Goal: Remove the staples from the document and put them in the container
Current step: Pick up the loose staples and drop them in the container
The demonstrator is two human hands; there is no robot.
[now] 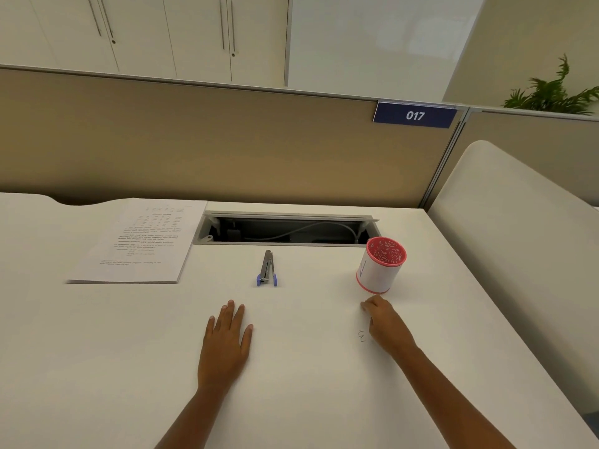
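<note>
Left hand (225,345) flat on desk (308,400), fingers straight. Right hand (385,322) curled beside container (379,273) (contents not visible); grip indeterminable. Document (139,244) and staple remover (267,270) untouched; removal probably pending.

1. The document (139,244) lies back left on the desk (308,384).
2. The staple remover (267,270) lies right of it, before the cable well (285,230).
3. The container (381,270) stands further right, by the well's right end.
4. The left hand (225,341) lies before the staple remover; the right hand (385,322) is just before the container.
</note>
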